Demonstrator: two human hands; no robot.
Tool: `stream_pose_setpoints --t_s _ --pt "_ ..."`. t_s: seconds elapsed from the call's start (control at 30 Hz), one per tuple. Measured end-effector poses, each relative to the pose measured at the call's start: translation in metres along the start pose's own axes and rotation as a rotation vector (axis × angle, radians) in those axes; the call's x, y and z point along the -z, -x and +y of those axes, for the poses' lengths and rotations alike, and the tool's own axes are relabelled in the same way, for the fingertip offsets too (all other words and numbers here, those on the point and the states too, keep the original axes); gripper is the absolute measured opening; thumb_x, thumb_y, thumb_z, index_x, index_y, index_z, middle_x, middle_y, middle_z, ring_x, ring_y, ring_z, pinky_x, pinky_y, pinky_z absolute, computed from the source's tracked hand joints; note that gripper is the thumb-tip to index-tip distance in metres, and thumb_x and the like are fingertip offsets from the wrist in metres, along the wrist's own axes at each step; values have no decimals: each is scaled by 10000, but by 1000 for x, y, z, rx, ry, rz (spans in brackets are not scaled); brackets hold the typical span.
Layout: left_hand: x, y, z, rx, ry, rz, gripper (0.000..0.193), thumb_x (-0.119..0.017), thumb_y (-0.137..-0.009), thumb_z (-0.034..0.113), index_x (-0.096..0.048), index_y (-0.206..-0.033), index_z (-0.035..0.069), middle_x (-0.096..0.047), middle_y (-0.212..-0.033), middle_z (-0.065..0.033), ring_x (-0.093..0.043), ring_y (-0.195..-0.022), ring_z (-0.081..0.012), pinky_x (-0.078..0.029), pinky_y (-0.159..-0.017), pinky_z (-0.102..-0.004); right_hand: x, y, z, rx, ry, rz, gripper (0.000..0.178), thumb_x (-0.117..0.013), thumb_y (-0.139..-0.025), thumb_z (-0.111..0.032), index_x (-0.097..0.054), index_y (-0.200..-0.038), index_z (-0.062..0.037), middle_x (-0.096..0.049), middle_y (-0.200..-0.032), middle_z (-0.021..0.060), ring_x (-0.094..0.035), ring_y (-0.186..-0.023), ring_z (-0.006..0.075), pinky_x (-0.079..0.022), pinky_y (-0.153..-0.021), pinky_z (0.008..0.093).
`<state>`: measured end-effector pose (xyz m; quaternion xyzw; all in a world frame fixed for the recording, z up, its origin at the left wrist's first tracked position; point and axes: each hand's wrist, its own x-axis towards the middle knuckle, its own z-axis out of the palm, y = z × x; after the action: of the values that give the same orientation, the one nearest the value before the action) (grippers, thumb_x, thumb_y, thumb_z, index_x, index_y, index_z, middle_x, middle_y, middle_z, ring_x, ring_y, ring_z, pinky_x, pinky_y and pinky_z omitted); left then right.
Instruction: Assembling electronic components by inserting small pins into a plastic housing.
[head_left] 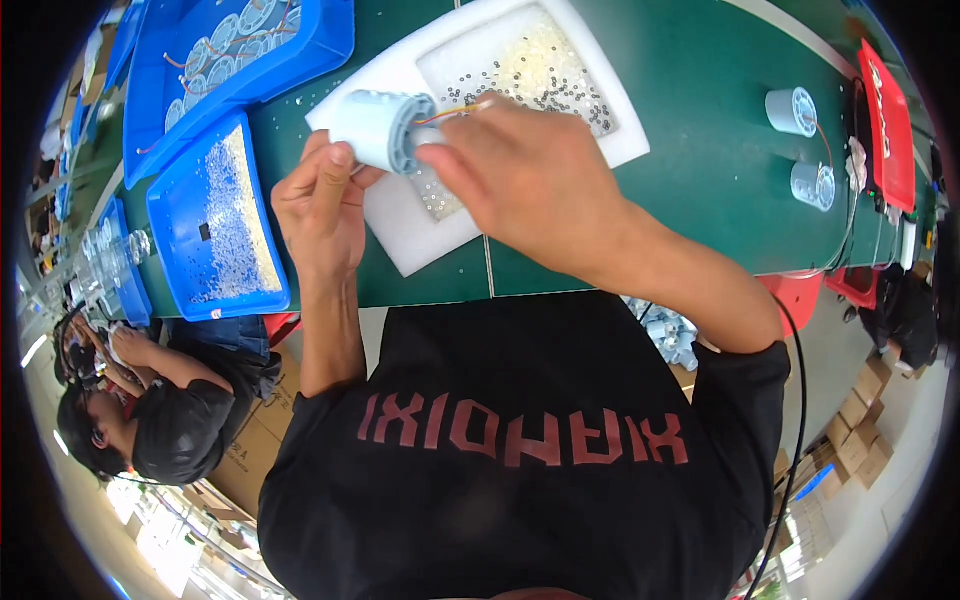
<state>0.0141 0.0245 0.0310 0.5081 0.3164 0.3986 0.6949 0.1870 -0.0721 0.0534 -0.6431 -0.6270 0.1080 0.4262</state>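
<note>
A light-blue cylindrical plastic housing [372,128] lies tilted on its side in the air, its ribbed open end facing right. My left hand [325,190] grips it from below and the left, thumb in front. At the open end is my right hand [540,175], fingers bent and pinched close to the rim. Red and yellow wires [450,112] run from the housing to the right hand's fingertips. A pale part shows between those fingers and the rim, too blurred to name. Beneath the hands lies a white foam tray [400,245] holding small dark rings and cream-coloured pieces.
At left, a blue tray [165,235] holds tiny white and cream pieces; behind it, a blue bin [335,45] contains several wired housings. Two more housings [792,112] stand at right near a red bin [885,130]. A co-worker [190,420] sits at left.
</note>
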Motion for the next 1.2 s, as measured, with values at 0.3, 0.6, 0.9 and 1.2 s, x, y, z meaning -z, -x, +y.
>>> stream_pose_setpoints --t_s 0.3,0.6,0.9,1.2 --pt "10 -17 19 -41 107 43 381 -471 -973 184 -496 -1190 -127 -549 -1224 -218 -565 -1117 -306 -509 -911 -432 23 1 1 -253 -280 48 181 -605 -856 -186 -645 -844 -10 -591 -718 135 -581 -633 292 -454 -609 350" --pt "13 -13 21 88 535 -117 471 -396 -992 231 -334 -1347 -71 -438 -1352 -221 -432 -1245 -406 -415 -1030 -471 43 29 -1 -251 -523 91 245 -551 -794 96 -637 -994 -17 -563 -778 21 -541 -669 81 -413 -548 223" --pt "-26 -2 17 -718 -783 -93 901 -764 -647 -71 -220 -1362 -4 -547 -1209 -257 -564 -1116 -324 -403 -985 -401 8 -7 -13 200 208 -83 499 -671 -676 -72 -579 -1166 -104 -593 -736 56 -602 -535 190 -456 -441 301" --pt "-29 -17 12 -858 -898 -112 893 -760 -639 -80 -232 -1357 -27 -583 -1171 -231 -588 -1078 -315 -401 -988 -411 18 -3 -8 -13 -370 -257 501 -619 -682 -7 -614 -1172 -111 -590 -636 69 -597 -557 235 -477 -549 305"
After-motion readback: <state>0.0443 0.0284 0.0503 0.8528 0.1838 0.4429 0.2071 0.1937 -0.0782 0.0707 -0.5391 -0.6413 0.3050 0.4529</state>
